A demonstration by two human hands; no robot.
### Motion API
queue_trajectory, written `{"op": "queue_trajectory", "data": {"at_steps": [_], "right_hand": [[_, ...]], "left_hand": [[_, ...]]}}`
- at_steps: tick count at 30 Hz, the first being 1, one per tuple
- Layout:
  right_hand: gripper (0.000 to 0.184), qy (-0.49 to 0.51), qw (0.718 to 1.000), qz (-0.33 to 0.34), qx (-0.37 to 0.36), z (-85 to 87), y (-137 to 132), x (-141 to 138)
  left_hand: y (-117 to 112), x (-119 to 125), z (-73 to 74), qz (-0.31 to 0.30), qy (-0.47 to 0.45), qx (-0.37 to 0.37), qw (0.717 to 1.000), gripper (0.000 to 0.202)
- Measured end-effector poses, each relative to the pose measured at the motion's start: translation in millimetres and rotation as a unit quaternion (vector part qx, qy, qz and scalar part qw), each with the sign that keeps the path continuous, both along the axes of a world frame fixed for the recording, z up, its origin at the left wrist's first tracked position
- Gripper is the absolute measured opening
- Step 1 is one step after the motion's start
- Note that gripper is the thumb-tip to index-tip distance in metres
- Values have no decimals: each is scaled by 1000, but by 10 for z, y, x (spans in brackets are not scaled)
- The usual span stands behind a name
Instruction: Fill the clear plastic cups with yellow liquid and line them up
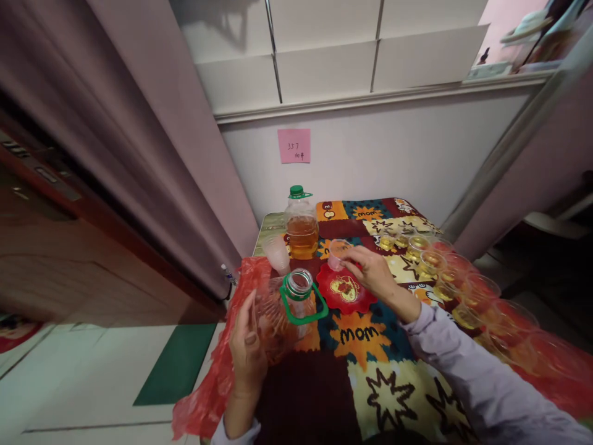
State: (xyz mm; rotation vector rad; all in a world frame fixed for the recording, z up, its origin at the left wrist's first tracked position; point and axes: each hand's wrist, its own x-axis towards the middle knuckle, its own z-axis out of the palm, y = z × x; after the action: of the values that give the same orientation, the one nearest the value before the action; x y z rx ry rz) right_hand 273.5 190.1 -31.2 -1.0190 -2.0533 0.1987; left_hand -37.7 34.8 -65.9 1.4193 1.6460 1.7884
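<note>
My right hand [373, 272] pinches a clear plastic cup [338, 254] by its side, over the far edge of a red scalloped plate [334, 296]. My left hand [249, 346] is at the left side of a clear, ribbed plastic jug [273, 318], its fingers fairly straight; whether it presses on the jug I cannot tell. The jug has an uncapped mouth and a green handle [303, 320] around its neck. Behind it stands a stack of clear plastic cups [277, 254]. A larger jug [302, 238] with a green cap, partly filled with amber liquid, stands farther back.
Several clear cups [433, 264] with yellowish liquid line the table's right side. Red plastic film [217, 371] hangs over the left edge. A patterned cloth [365, 337] covers the table. A pink note [294, 146] is on the wall behind; a curtain [152, 123] hangs left.
</note>
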Motion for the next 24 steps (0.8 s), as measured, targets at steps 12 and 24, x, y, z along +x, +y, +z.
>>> {"op": "queue_trajectory", "data": {"at_steps": [12,24], "right_hand": [[20,-56,993,-44,-91,-740,-284,135],[68,299,909,80,-280,-310,-976,-229]], "left_hand": [[36,62,45,-21,-19,12,1000,97],[27,56,79,2,80,-16,997,99]]}}
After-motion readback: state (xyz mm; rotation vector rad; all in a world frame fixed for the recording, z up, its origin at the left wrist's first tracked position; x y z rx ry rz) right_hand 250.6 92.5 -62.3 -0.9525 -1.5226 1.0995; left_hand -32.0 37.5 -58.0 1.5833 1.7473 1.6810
